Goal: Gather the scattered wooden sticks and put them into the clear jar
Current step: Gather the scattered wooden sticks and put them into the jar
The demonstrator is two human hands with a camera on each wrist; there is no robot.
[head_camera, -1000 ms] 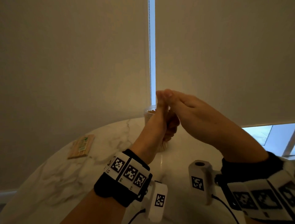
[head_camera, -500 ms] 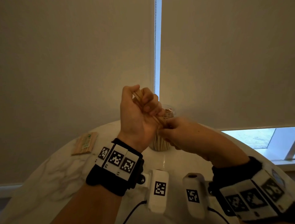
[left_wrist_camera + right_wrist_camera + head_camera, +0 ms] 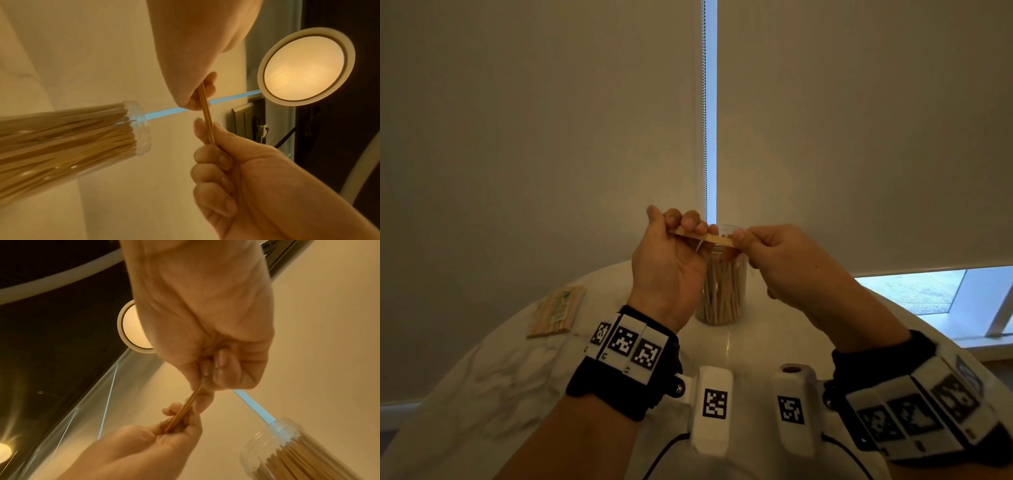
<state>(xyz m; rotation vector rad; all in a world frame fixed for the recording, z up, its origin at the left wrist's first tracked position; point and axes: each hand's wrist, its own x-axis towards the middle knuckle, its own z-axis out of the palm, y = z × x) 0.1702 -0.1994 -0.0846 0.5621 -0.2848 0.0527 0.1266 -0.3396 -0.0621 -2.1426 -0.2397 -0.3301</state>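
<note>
head view: both hands, left (image 3: 667,260) and right (image 3: 774,253), pinch a stick bundle (image 3: 703,237) above the jar (image 3: 722,291).

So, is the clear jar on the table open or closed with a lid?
Open. The clear plastic jar shows a bare rim with no lid, and the wooden sticks inside reach nearly to its mouth.

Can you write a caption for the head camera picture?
Both hands hold wooden sticks level above the clear jar.
</note>
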